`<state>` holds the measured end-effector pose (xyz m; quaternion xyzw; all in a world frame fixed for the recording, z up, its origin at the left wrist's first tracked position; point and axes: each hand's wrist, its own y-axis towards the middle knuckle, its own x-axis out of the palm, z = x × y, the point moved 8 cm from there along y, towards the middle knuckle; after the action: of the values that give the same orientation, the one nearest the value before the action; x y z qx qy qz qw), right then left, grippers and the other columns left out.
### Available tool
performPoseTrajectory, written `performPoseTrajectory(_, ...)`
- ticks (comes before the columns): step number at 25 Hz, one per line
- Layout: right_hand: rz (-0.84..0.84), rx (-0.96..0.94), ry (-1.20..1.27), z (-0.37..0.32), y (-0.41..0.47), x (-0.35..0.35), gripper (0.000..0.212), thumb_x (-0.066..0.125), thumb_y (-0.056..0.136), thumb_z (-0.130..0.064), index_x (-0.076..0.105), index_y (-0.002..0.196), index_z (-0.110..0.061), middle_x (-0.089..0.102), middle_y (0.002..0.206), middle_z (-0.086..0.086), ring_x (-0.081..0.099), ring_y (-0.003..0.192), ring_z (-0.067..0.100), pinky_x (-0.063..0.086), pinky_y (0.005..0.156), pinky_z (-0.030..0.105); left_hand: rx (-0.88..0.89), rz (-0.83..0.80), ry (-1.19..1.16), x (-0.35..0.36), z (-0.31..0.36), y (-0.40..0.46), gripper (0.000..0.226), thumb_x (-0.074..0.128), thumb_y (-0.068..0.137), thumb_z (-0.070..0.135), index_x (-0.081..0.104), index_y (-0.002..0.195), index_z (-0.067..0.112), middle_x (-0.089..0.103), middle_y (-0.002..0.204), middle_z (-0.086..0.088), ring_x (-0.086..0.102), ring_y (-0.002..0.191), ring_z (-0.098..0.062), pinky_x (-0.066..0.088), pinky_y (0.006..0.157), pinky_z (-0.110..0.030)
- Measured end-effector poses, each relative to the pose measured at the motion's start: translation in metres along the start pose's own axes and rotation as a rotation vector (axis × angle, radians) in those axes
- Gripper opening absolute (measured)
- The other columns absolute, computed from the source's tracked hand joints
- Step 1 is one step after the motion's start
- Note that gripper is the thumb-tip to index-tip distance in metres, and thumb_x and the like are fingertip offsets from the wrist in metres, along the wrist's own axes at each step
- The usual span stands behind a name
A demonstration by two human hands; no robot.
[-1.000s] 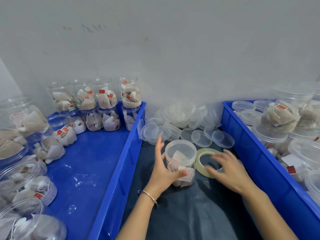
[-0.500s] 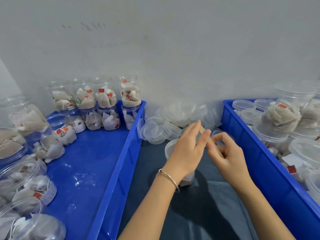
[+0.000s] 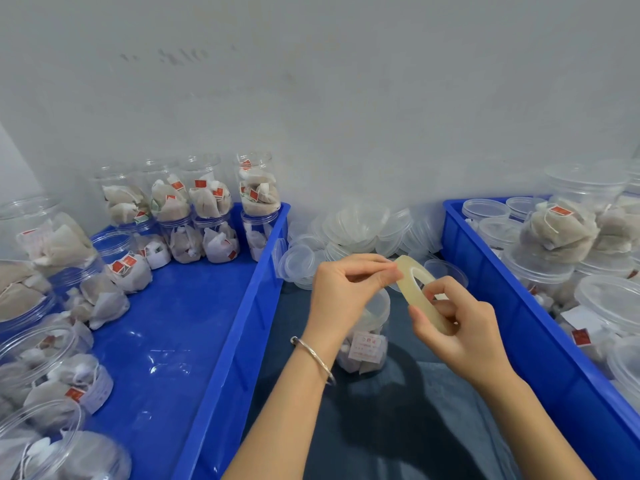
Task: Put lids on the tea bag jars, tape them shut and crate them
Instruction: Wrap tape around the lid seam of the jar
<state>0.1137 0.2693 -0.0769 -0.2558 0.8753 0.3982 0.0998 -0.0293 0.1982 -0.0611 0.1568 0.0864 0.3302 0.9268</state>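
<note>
While right hand (image 3: 457, 327) grips tape roll (image 3: 414, 292) with curled fingers | left hand (image 3: 343, 292) fingers pinched at roll's top edge | lidded jar (image 3: 367, 337) upright on dark surface (image 3: 398, 427), just below both hands, untouched | between blue crates (image 3: 242, 306)

We are looking at a pale grey wall (image 3: 346, 98) standing behind the work area, faint smudges (image 3: 180, 56) showing high on its left. A dark blue-grey cloth (image 3: 398, 427) is lying spread across the middle, and a thin silver bangle (image 3: 313, 358) is resting around a wrist.
</note>
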Motion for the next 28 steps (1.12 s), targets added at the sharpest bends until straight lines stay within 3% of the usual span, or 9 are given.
performPoseTrajectory(6, -0.051, -0.088, 0.0, -0.008, -0.002, -0.004, 0.022, 0.058, 0.078, -0.038, 0.049, 0.078, -0.018, 0.04, 0.044, 0.0, 0.025, 0.041, 0.007, 0.027, 0.041, 0.026, 0.054, -0.005, 0.124, 0.002, 0.012, -0.002, 0.012, 0.071, 0.084, 0.012, 0.07, 0.077, 0.021, 0.064, 0.078, 0.005, 0.063, 0.067, -0.002, 0.049, 0.071, -0.015)
performPoseTrajectory(9, -0.011, -0.023, 0.004, -0.002, -0.001, -0.006, 0.021, 0.062, 0.079, -0.035, 0.05, 0.079, -0.017, 0.044, 0.044, 0.004, 0.028, 0.04, 0.009, 0.027, 0.042, 0.025, 0.058, -0.154, 0.247, 0.018, 0.016, -0.006, 0.016, 0.059, 0.094, 0.014, 0.061, 0.081, 0.021, 0.056, 0.084, 0.003, 0.058, 0.071, 0.001, 0.044, 0.074, -0.015)
performPoseTrajectory(11, 0.026, 0.022, 0.003, 0.004, 0.001, -0.011, 0.016, 0.064, 0.078, -0.026, 0.051, 0.08, -0.017, 0.048, 0.046, 0.007, 0.033, 0.04, 0.013, 0.029, 0.043, 0.026, 0.04, -0.233, 0.17, 0.025, 0.019, -0.012, 0.016, 0.055, 0.097, 0.015, 0.059, 0.082, 0.021, 0.057, 0.082, 0.003, 0.058, 0.071, 0.004, 0.043, 0.073, -0.012)
performPoseTrajectory(13, 0.026, 0.031, -0.021, 0.005, 0.002, -0.013, 0.014, 0.064, 0.078, -0.024, 0.051, 0.081, -0.018, 0.05, 0.047, 0.01, 0.036, 0.041, 0.018, 0.031, 0.044, 0.026, -0.027, -0.181, 0.013, 0.018, 0.017, -0.015, 0.01, 0.054, 0.096, 0.023, 0.058, 0.088, 0.018, 0.062, 0.081, 0.007, 0.06, 0.076, 0.002, 0.048, 0.074, -0.018)
performPoseTrajectory(16, 0.018, 0.041, -0.017, 0.006, 0.002, -0.015, 0.018, 0.068, 0.08, -0.021, 0.051, 0.08, -0.016, 0.05, 0.047, 0.01, 0.032, 0.042, 0.011, 0.03, 0.044, 0.025, -0.057, -0.143, -0.098, 0.009, 0.013, -0.014, 0.035, 0.065, 0.077, 0.04, 0.054, 0.105, 0.021, 0.065, 0.096, 0.009, 0.064, 0.091, -0.005, 0.052, 0.078, -0.023)
performPoseTrajectory(18, 0.004, 0.016, -0.013, 0.003, 0.001, -0.013, 0.017, 0.068, 0.081, -0.02, 0.052, 0.08, -0.013, 0.049, 0.047, 0.006, 0.031, 0.041, 0.008, 0.029, 0.043, 0.021, 0.008, -0.172, 0.043, 0.011, 0.016, -0.013, 0.046, 0.076, 0.071, 0.035, 0.058, 0.112, 0.026, 0.065, 0.103, 0.008, 0.065, 0.092, -0.004, 0.053, 0.079, -0.021)
performPoseTrajectory(20, 0.003, -0.002, -0.003, 0.0, 0.001, -0.012, 0.017, 0.065, 0.08, -0.023, 0.052, 0.079, -0.011, 0.046, 0.046, 0.002, 0.03, 0.039, 0.007, 0.027, 0.042, 0.018, 0.1, -0.151, 0.153, 0.013, 0.021, -0.014, 0.034, 0.082, 0.073, 0.022, 0.067, 0.103, 0.023, 0.067, 0.098, 0.006, 0.066, 0.086, -0.004, 0.054, 0.078, -0.02)
performPoseTrajectory(23, -0.005, -0.016, -0.004, -0.004, 0.0, -0.012, 0.023, 0.061, 0.079, -0.036, 0.052, 0.08, -0.015, 0.047, 0.046, 0.005, 0.031, 0.04, 0.008, 0.03, 0.042, 0.023, 0.136, -0.065, 0.15, 0.008, 0.024, -0.014, 0.014, 0.079, 0.077, 0.012, 0.073, 0.086, 0.02, 0.071, 0.086, 0.006, 0.067, 0.079, -0.004, 0.052, 0.076, -0.015)
performPoseTrajectory(28, -0.015, -0.028, -0.054, -0.007, 0.0, -0.013, 0.022, 0.059, 0.079, -0.036, 0.052, 0.082, -0.015, 0.048, 0.044, 0.007, 0.036, 0.039, 0.019, 0.034, 0.043, 0.033, 0.176, -0.089, 0.252, 0.01, 0.033, -0.016, 0.014, 0.066, 0.089, 0.01, 0.069, 0.085, 0.023, 0.069, 0.085, 0.008, 0.067, 0.077, -0.004, 0.054, 0.077, -0.022)
